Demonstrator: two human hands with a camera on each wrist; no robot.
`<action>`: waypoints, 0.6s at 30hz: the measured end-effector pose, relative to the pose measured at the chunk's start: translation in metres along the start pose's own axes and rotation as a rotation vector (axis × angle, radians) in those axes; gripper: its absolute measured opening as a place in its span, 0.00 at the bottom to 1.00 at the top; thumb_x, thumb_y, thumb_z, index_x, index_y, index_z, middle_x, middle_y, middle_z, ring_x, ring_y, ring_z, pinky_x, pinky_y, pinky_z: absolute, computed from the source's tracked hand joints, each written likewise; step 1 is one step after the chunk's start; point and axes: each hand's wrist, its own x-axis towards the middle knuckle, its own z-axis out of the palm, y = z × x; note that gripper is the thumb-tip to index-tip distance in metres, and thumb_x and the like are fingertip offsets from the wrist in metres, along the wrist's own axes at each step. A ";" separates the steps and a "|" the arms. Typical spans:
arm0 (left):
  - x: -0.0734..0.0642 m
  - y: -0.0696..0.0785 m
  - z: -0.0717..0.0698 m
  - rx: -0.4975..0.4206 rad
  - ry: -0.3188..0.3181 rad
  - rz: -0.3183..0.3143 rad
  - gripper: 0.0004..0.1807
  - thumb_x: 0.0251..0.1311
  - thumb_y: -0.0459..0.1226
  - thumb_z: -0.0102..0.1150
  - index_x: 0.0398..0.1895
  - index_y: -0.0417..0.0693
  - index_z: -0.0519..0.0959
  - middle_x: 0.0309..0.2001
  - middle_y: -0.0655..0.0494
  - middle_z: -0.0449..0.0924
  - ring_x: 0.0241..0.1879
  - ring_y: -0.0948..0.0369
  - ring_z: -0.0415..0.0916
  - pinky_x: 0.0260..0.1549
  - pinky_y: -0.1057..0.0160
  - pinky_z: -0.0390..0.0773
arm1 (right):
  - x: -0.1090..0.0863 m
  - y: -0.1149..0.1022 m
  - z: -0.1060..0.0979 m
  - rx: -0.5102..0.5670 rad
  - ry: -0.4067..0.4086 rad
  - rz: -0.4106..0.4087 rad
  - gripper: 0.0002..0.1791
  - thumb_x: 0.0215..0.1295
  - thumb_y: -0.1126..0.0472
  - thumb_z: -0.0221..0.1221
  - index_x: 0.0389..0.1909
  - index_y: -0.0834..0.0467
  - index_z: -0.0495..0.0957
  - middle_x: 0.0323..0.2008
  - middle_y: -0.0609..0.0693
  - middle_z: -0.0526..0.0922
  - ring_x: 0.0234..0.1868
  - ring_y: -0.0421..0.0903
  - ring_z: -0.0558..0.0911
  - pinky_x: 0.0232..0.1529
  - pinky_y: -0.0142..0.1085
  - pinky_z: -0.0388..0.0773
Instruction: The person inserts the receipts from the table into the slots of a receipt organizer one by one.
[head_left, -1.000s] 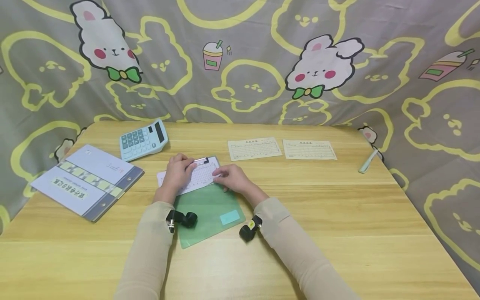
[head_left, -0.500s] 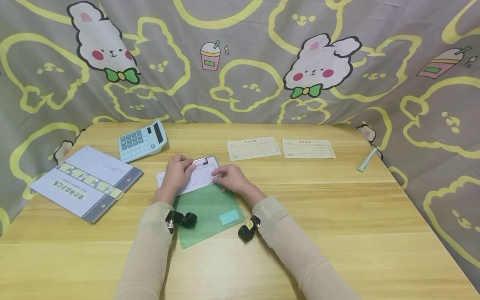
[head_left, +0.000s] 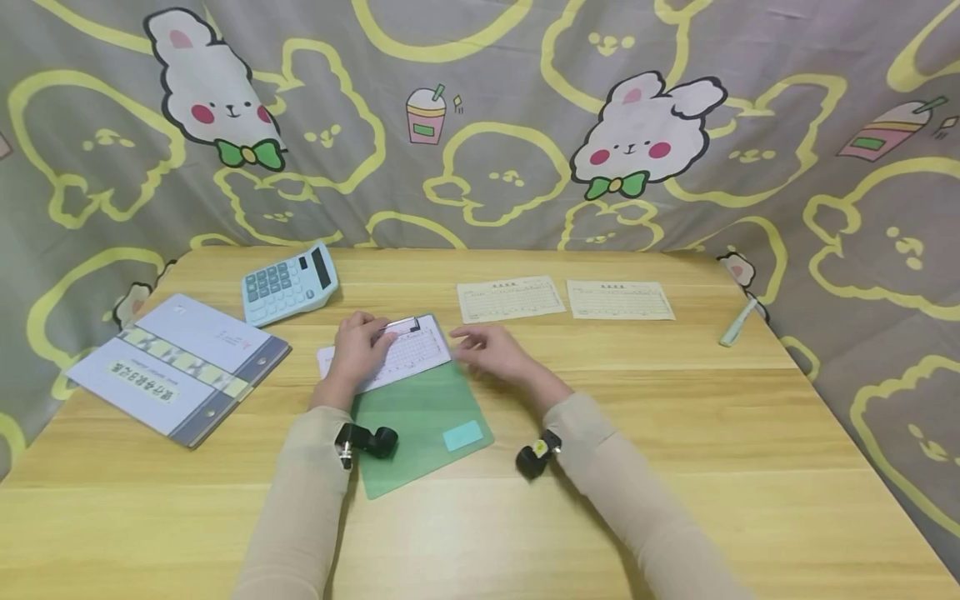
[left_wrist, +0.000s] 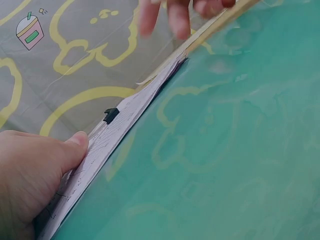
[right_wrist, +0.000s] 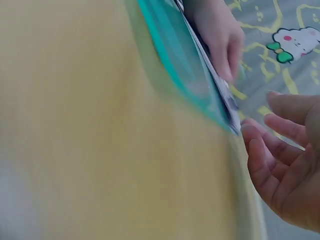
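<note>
A small clipboard (head_left: 438,343) lies at the table's middle left, with printed white sheets (head_left: 416,352) under its metal clip (head_left: 405,326). Its translucent green cover (head_left: 420,425) is folded open toward me and bears a pale blue label (head_left: 462,436). My left hand (head_left: 354,357) holds the clipboard's left part, the thumb (left_wrist: 77,142) lying on the sheets; its other fingers are hidden in the left wrist view. Just off the clipboard's right corner is my right hand (head_left: 495,350). In the right wrist view, its loosely bent fingers (right_wrist: 272,155) hold nothing.
A light blue calculator (head_left: 288,283) and a ledger book (head_left: 180,367) lie at the left. Two printed slips, a left one (head_left: 510,300) and a right one (head_left: 620,300), lie at the back. A pale green pen (head_left: 738,323) is at the far right, before a patterned curtain (head_left: 495,100).
My right hand has let go of the sheets' right edge and moved a little to the right. The left hand keeps its place on the clipboard.
</note>
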 end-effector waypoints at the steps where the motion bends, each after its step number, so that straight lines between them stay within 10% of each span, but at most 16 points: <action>1: 0.000 0.000 0.000 -0.001 -0.002 -0.004 0.21 0.59 0.41 0.47 0.52 0.38 0.70 0.44 0.46 0.63 0.46 0.51 0.57 0.43 0.53 0.58 | -0.005 -0.003 -0.008 -0.010 0.014 -0.003 0.22 0.54 0.64 0.58 0.51 0.63 0.69 0.33 0.56 0.77 0.26 0.54 0.76 0.24 0.41 0.74; 7: 0.000 0.002 0.000 -0.005 -0.013 -0.016 0.21 0.59 0.42 0.48 0.53 0.40 0.69 0.45 0.46 0.62 0.46 0.51 0.56 0.43 0.53 0.58 | -0.034 -0.015 -0.064 -0.071 0.131 -0.042 0.21 0.55 0.69 0.55 0.51 0.70 0.67 0.37 0.65 0.76 0.34 0.62 0.75 0.33 0.47 0.72; 18: 0.000 0.003 0.000 0.004 -0.016 -0.052 0.22 0.60 0.43 0.47 0.54 0.41 0.69 0.46 0.47 0.62 0.46 0.52 0.56 0.43 0.54 0.59 | -0.046 0.024 -0.156 -0.235 0.357 0.048 0.26 0.56 0.61 0.56 0.55 0.66 0.64 0.42 0.63 0.74 0.41 0.56 0.73 0.39 0.42 0.70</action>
